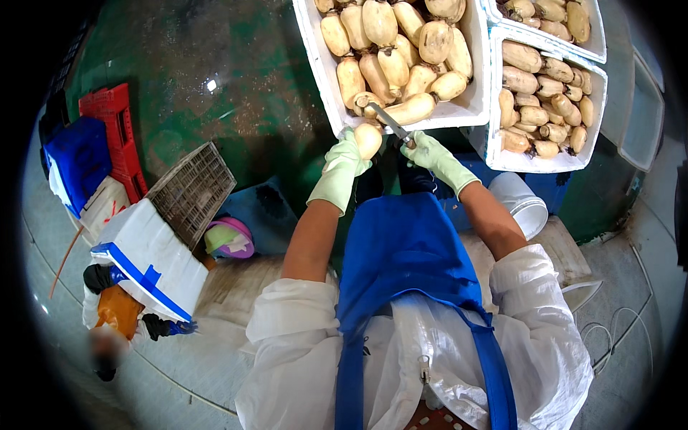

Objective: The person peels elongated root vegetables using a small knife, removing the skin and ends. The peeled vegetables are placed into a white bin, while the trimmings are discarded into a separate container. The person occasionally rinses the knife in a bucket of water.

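Observation:
Wearing a pale green rubber glove, my left hand (343,160) grips a lotus root segment (368,141) at the near edge of a white foam box (473,115). My right hand (430,155), gloved the same way, holds a knife (392,123) by its handle. The blade points up and left, over the rim and close to the far end of the held segment. Many pale lotus roots (379,22) with dark joints fill the box. One long lotus root (409,109) lies just beyond the knife.
More foam boxes of lotus roots (537,115) stand at the right. A white bucket (518,204) lies tilted near my right elbow. At left are a plastic crate (192,185), a pink basin (236,236) and red crates (113,129). Another person (119,306) holds a white foam box (153,242).

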Demonstrator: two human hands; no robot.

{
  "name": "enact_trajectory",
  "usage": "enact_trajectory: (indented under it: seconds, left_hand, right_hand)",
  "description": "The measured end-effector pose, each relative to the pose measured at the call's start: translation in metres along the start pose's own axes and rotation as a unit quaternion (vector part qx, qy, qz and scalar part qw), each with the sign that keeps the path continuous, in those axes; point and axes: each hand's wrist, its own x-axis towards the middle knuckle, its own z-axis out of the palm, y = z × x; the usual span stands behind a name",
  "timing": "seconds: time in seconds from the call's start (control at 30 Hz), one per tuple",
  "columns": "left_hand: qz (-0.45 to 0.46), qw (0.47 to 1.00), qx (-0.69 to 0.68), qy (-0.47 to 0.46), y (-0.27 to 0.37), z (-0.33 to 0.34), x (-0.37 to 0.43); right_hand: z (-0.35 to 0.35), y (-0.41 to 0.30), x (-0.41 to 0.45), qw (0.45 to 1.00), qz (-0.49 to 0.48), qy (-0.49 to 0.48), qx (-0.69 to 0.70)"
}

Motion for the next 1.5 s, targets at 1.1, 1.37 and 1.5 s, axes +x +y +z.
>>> enact_trajectory:
  seconds: [1.1, 1.37, 1.5]
  left_hand:
    - [0.059, 0.996, -0.016, -0.059, -0.003, -0.018, -0.012]
    - [0.012, 0.999, -0.018, -0.043, 0.006, -0.011, -0.026]
    - [0.002, 0.999, -0.018, -0.035, 0.008, -0.007, -0.029]
  right_hand:
    - [-0.011, -0.019, -0.013, 0.937, -0.067, 0.036, -0.342]
    - [-0.005, -0.027, -0.019, 0.93, -0.044, 0.042, -0.363]
    - [0.001, -0.016, -0.016, 0.921, -0.057, 0.061, -0.38]
